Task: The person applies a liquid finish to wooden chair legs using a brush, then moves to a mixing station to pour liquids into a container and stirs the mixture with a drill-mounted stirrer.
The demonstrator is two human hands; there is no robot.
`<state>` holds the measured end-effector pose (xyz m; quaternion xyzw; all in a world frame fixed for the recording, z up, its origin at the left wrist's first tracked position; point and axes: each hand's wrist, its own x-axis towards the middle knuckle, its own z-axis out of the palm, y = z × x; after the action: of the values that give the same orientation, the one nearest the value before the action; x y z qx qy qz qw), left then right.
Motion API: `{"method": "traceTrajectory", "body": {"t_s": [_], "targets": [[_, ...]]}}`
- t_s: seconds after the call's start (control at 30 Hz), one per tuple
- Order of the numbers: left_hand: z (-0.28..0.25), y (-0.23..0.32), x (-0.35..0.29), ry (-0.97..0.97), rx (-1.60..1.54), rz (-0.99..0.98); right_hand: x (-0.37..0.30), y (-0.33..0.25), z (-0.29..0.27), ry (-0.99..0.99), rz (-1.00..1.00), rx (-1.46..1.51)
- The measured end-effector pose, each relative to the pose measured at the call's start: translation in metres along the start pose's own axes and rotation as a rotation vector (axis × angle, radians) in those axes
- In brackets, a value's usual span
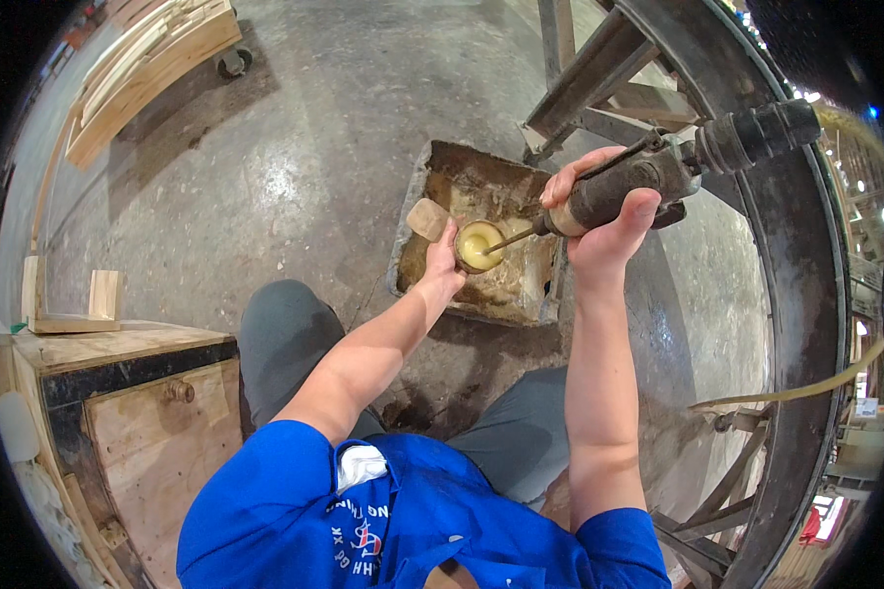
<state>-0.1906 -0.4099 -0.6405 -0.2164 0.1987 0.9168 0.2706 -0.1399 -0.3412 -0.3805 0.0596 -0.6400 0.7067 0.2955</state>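
Note:
My left hand (444, 259) is closed around a small round cup (462, 263) with pale yellow, creamy stuff inside. A tan block with rounded corners (428, 220) shows beside its fingertips; whether the hand touches it I cannot tell. Gripped in my right hand (604, 236) is a dark, worn hand-held power drill (614, 191), tilted so that its front end points left and down. From the drill a thin rod (514, 241) reaches into the yellow stuff; its tip is hidden there. Both hands are above a stained, open rectangular tub (476, 177) on the floor.
A heavy dark metal frame (801, 285) curves along the right side, with a yellowish hose (805, 391) near it. To the left stands a wooden cabinet (167, 422) with a small wooden piece (74, 322) on top. A wheeled stack of boards (152, 74) is farther off.

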Motion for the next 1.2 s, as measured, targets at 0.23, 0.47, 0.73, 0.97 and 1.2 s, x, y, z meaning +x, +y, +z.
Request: {"method": "traceTrajectory", "body": {"t_s": [0.23,0.47,0.73,0.97,1.2], "targets": [[-0.001,0.0,0.0,0.018,0.001,0.005,0.001,-0.005,0.0,-0.005,-0.006,0.041],[-0.005,-0.003,0.004,0.01,-0.006,0.009,0.001,-0.011,0.001,0.007,-0.011,-0.011],[-0.002,-0.004,0.0,-0.007,0.016,0.016,0.0,-0.015,0.003,-0.011,-0.02,-0.057],[-0.004,0.0,0.001,-0.013,-0.012,0.006,0.001,-0.02,0.009,-0.021,-0.022,-0.057],[-0.005,-0.002,0.003,0.01,-0.012,-0.003,0.002,-0.02,0.01,-0.015,-0.011,-0.044]]}}
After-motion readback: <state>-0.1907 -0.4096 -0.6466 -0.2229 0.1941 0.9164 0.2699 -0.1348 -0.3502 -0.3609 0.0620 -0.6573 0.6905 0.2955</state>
